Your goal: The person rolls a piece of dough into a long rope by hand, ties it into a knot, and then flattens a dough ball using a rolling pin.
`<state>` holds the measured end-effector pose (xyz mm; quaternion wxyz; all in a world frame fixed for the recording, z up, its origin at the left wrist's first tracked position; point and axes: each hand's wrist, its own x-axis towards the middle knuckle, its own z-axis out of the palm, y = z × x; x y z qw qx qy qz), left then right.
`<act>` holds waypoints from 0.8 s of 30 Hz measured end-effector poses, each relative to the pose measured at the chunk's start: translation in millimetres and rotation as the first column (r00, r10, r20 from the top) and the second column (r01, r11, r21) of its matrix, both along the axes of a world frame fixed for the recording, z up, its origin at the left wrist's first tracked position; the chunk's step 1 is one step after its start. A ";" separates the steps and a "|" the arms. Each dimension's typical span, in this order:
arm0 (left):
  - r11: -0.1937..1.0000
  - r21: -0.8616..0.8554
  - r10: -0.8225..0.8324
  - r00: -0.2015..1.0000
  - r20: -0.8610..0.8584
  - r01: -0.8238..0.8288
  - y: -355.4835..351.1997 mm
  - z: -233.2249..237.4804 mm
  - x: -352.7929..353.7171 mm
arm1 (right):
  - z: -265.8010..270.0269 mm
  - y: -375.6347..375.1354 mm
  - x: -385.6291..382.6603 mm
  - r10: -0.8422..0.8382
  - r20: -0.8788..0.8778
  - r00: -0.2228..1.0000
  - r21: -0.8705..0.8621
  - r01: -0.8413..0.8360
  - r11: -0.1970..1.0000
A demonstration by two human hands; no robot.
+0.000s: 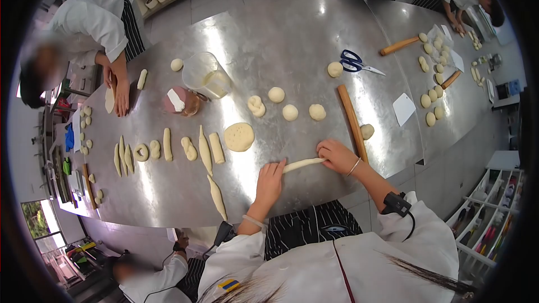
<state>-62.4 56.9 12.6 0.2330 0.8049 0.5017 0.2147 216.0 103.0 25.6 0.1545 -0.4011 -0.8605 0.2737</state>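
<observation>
A thin dough strip (pixel 303 164) lies on the steel table (pixel 292 39) near its front edge, between my two hands. My left hand (pixel 271 179) rests at the strip's left end, its fingers close together and touching the dough. At the right end, my right hand (pixel 337 157) has its fingers curled round the tip of the dough. A wooden rolling pin (pixel 352 123) lies just right of my right hand, with a dough ball (pixel 367 131) beside it. Left of my left hand are a flat dough disc (pixel 239 137) and a long tapered dough piece (pixel 217 197).
Several dough balls (pixel 290 113) and a dough knot (pixel 256 106) lie farther back. Blue scissors (pixel 359 63) and a white scraper (pixel 403 109) are at the right. A clear jug (pixel 215 83) stands behind. Co-workers' hands (pixel 121 92) work at the left; other people stand around the table.
</observation>
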 end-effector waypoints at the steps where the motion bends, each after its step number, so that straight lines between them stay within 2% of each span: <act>1: 0.999 -0.019 0.026 1.000 0.004 -0.026 -1.0 1.8 1.4 | 1.5 -0.3 0.9 0.003 0.001 1.000 0.006 -0.003 1.000; 3: 0.999 -0.027 0.045 0.999 0.002 -0.045 -4.8 3.5 2.3 | 5.3 -1.9 1.5 0.004 0.131 0.991 -0.339 0.041 0.940; 5: 0.997 -0.034 0.063 0.998 -0.003 -0.064 -8.1 3.9 2.0 | 8.4 -4.2 -4.0 -0.009 0.172 0.985 -0.370 0.073 0.926; 7: 0.990 -0.115 0.080 0.997 0.023 -0.076 -12.9 5.5 1.3 | 13.8 -4.5 -11.4 -0.022 0.211 0.977 -0.403 0.107 0.909; 8: 0.991 -0.113 0.081 0.996 0.020 -0.079 -15.4 6.8 1.0 | 17.4 -0.6 -13.5 0.058 0.238 0.970 -0.319 0.022 0.948; 9: 0.979 -0.182 0.096 0.995 0.033 -0.088 -16.9 9.0 1.5 | 23.4 4.8 -16.4 0.132 0.271 0.953 -0.233 -0.068 0.970; 10: 0.964 -0.249 0.111 0.993 0.047 -0.096 -18.0 11.5 2.1 | 37.9 12.3 -22.2 0.132 0.270 0.954 -0.228 -0.070 0.971; 11: 0.966 -0.240 0.110 0.993 0.046 -0.096 -18.6 12.3 2.1 | 55.4 21.0 -28.4 0.198 0.312 0.929 -0.162 -0.153 0.975; 12: 0.924 -0.371 0.166 0.971 0.171 -0.093 -17.8 12.2 1.8 | 77.8 29.9 -35.9 0.256 0.359 0.897 -0.096 -0.237 0.967; 13: 0.869 -0.491 0.232 0.929 0.287 -0.066 -16.1 14.4 2.3 | 101.1 37.6 -43.2 0.248 0.364 0.898 -0.081 -0.235 0.969; 14: 0.877 -0.476 0.225 0.930 0.293 -0.062 -14.2 22.8 3.6 | 126.6 44.4 -50.8 0.313 0.428 0.848 -0.098 -0.301 0.949; 15: 0.838 -0.546 0.265 0.876 0.404 -0.001 -11.8 34.8 5.4 | 152.9 50.3 -57.8 0.371 0.490 0.789 -0.119 -0.361 0.925; 16: 0.796 -0.601 0.308 0.807 0.505 0.073 -8.6 44.9 7.4 | 180.5 54.6 -63.7 0.357 0.500 0.789 -0.099 -0.357 0.929; 18: 0.791 -0.597 0.290 0.774 0.562 0.136 0.3 60.6 13.3 | 235.0 58.9 -74.3 0.395 0.610 0.687 -0.078 -0.444 0.892; 19: 0.771 -0.605 0.288 0.740 0.608 0.197 6.9 72.2 17.7 | 257.5 60.7 -79.6 0.370 0.624 0.688 -0.051 -0.437 0.898; 21: 0.797 -0.553 0.252 0.698 0.670 0.243 18.6 107.3 27.8 | 302.2 62.9 -88.8 0.351 0.718 0.602 0.027 -0.527 0.850; 24: 0.839 -0.433 0.152 0.624 0.767 0.329 33.1 158.6 37.2 | 372.5 55.6 -96.7 0.271 0.764 0.586 0.116 -0.537 0.836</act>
